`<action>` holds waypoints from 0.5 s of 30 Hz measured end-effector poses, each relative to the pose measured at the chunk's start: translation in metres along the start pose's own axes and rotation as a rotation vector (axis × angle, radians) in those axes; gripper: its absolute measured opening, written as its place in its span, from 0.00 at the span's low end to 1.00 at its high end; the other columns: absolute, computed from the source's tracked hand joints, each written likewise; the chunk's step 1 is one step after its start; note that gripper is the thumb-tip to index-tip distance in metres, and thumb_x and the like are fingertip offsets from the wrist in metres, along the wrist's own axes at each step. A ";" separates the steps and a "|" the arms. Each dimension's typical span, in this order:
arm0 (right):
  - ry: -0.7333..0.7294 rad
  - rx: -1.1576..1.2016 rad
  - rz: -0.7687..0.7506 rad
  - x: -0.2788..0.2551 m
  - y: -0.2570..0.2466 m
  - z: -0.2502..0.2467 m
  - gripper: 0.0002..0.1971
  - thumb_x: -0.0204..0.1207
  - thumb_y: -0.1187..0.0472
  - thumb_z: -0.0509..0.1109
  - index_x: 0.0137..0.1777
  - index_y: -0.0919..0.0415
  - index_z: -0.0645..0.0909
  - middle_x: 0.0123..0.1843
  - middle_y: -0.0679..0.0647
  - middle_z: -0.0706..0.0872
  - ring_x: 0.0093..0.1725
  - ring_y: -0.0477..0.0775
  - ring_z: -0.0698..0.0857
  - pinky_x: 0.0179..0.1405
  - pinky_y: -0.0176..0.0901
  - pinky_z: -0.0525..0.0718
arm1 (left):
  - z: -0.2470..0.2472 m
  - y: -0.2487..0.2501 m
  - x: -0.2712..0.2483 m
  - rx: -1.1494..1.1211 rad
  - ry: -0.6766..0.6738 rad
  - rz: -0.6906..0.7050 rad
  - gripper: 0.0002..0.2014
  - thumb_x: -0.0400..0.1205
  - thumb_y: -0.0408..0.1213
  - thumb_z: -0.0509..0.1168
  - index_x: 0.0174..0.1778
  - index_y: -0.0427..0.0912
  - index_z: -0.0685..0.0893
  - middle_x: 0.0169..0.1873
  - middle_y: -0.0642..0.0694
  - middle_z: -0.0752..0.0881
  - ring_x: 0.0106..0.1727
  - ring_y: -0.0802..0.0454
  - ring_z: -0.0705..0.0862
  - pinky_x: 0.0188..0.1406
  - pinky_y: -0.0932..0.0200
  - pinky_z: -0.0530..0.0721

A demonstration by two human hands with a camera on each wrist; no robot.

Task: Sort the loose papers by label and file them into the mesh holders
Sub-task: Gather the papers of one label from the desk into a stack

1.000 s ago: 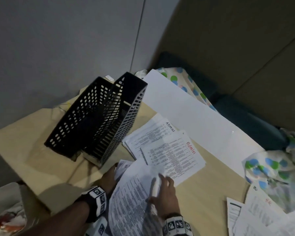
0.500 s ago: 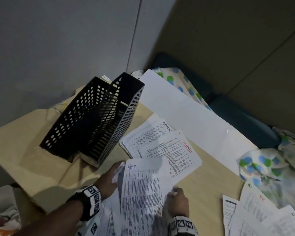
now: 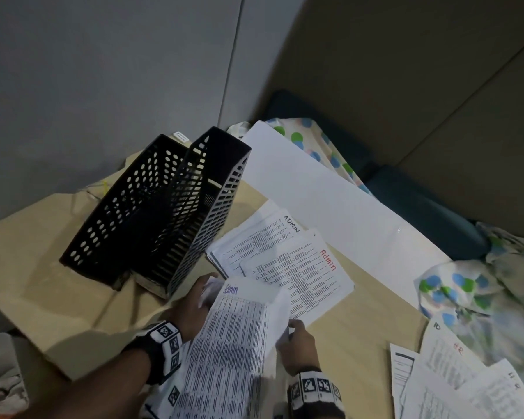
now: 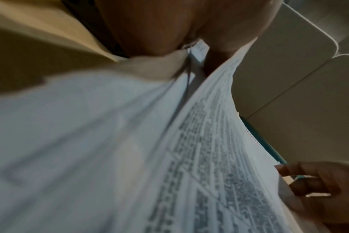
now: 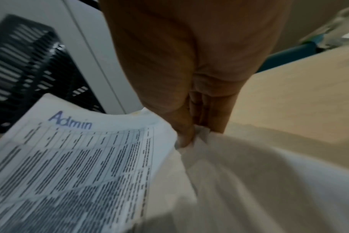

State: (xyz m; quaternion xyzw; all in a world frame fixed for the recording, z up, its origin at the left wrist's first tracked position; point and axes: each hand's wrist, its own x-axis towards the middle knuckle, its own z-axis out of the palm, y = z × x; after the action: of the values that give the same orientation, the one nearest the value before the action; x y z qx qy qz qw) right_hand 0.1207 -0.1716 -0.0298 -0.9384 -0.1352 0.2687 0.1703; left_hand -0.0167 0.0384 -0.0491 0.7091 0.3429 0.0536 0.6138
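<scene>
At the lower centre of the head view, a person's left hand (image 3: pixel 194 309) and right hand (image 3: pixel 297 343) both pinch a printed sheet marked "Admin" (image 3: pixel 233 337), held above the table (image 3: pixel 354 337). Two black mesh holders (image 3: pixel 164 207) stand upper left, beside the stacked Admin papers (image 3: pixel 285 261).

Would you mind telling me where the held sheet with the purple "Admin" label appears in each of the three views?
Head: bottom centre, the Admin sheet between the left hand and the right hand.
Left wrist: right of centre, seen edge-on, its printed table running towards the lower right; label not readable.
Right wrist: lower left, purple label at its top.
Shared landmark: the black mesh holder, upper left in the right wrist view; only a dark strip in the left wrist view.
</scene>
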 end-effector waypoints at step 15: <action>0.138 0.047 -0.015 -0.002 0.008 0.010 0.21 0.80 0.62 0.60 0.74 0.60 0.71 0.51 0.58 0.89 0.49 0.58 0.88 0.51 0.48 0.86 | 0.001 -0.020 0.010 -0.163 -0.076 0.022 0.17 0.81 0.36 0.61 0.58 0.66 0.79 0.59 0.49 0.85 0.63 0.43 0.83 0.64 0.32 0.79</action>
State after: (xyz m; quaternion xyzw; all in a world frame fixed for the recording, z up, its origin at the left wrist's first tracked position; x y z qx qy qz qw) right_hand 0.1146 -0.1773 -0.0401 -0.9494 -0.1239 0.2049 0.2034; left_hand -0.0170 0.0430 -0.0709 0.6619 0.3062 0.0610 0.6815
